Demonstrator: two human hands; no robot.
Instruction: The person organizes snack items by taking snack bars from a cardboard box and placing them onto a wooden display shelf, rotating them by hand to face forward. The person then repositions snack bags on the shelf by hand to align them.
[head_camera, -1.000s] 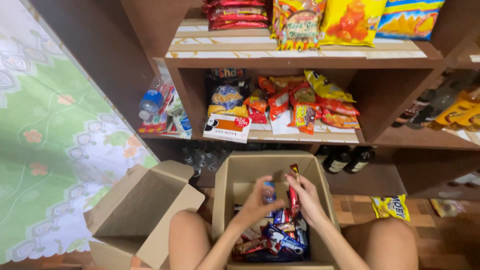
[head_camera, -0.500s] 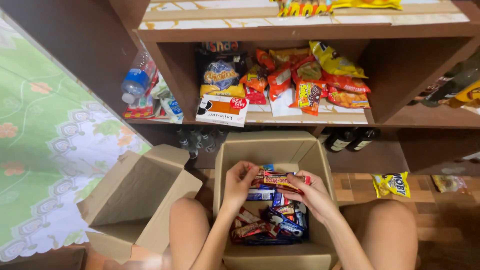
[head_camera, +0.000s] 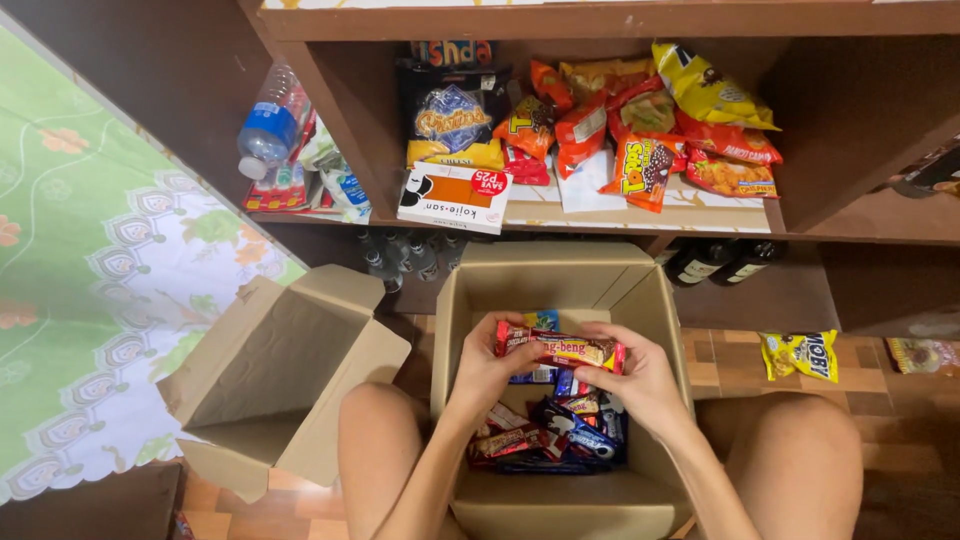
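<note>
Hands (head_camera: 490, 365) grip long red-and-yellow snack bars (head_camera: 565, 350), held level.

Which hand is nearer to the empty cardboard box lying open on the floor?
Left. The left hand holds the snack bars' end on the empty box's side; the right hand grips the far end, farther away.

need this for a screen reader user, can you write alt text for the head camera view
Both hands, left hand and right hand, hold a stack of red snack bars over an open cardboard box of wrapped snacks. An empty box lies to the left, below a wooden shelf of snack bags.
</note>
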